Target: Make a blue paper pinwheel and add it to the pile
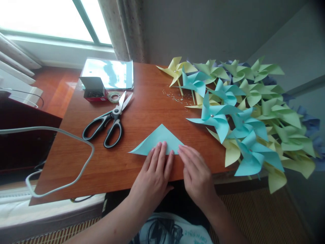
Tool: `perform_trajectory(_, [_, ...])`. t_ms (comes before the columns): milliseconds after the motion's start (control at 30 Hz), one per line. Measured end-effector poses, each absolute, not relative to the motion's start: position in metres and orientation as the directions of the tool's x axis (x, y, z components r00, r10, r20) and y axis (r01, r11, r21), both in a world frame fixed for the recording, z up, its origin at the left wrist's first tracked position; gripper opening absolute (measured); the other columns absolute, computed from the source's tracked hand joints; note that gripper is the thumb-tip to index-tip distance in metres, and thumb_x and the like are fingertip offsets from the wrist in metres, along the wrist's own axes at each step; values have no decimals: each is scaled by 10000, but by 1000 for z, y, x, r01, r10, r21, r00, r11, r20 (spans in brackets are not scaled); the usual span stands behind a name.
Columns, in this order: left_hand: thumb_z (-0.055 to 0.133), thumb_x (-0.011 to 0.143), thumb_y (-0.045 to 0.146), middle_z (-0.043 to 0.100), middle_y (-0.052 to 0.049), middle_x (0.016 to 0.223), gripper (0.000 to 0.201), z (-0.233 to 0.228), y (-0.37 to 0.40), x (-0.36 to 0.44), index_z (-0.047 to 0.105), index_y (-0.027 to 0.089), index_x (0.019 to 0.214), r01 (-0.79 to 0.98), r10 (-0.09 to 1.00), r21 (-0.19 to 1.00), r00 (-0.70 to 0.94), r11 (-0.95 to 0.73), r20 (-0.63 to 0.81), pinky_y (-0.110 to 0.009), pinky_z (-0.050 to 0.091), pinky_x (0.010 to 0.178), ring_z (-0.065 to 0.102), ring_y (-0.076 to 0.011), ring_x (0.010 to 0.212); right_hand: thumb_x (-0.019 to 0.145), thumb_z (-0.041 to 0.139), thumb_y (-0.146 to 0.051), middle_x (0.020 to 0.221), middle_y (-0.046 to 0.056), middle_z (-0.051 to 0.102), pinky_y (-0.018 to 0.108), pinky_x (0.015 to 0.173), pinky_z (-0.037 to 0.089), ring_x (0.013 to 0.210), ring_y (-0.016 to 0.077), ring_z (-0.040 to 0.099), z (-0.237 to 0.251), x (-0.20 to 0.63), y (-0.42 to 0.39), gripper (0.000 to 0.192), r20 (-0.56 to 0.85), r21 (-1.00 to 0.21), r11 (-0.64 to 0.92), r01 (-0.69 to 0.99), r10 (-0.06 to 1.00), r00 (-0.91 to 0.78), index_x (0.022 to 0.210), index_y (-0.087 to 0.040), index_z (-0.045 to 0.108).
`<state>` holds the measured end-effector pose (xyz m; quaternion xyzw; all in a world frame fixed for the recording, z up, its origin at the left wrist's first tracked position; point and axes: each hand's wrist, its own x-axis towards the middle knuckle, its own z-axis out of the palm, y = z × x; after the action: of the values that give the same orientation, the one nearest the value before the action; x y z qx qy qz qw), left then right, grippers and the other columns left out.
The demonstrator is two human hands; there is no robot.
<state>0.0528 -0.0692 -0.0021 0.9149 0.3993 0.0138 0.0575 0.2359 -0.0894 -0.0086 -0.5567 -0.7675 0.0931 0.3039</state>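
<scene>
A light blue paper sheet, folded into a triangle, lies on the wooden table near its front edge. My left hand rests flat with its fingertips pressing the triangle's lower edge. My right hand lies beside it, fingertips touching the paper's lower right corner. Neither hand grips anything; both press the paper down.
Black-handled scissors lie open to the left. Behind them stand a small red box, a tape roll and a glossy folder. A big heap of blue, yellow and green paper pinwheels fills the right side. A grey cable loops at the left.
</scene>
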Motion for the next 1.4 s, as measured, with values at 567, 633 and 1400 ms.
perform_trajectory(567, [552, 900, 614, 332, -228, 1607, 857, 6, -78, -11, 426, 16, 1499, 780, 780, 5, 625, -625, 15, -453, 204, 1251, 293, -342, 1512, 963, 520, -146, 1490, 145, 550, 541, 1114, 485, 1404, 310, 492, -17, 231, -99, 610, 263, -321, 402, 858, 908, -327, 1549, -154, 352])
perform_trajectory(633, [446, 966, 572, 317, -227, 1616, 809, 8, -82, -26, 347, 9, 1538, 797, 797, 17, 603, -604, 38, -468, 203, 1252, 270, -342, 1520, 959, 522, -139, 1486, 145, 554, 533, 1116, 483, 1400, 307, 495, -17, 230, -100, 601, 268, -322, 400, 858, 908, -322, 1539, -148, 367])
perform_trajectory(1400, [501, 928, 606, 391, -216, 1587, 776, 7, -83, 22, 467, 62, 1480, 796, 804, 118, 580, -593, 131, -515, 210, 1205, 360, -400, 1468, 941, 568, -106, 1296, 176, 650, 510, 1041, 510, 1232, 310, 570, -7, 233, -84, 318, 351, -443, 365, 819, 911, -216, 1256, -108, 610])
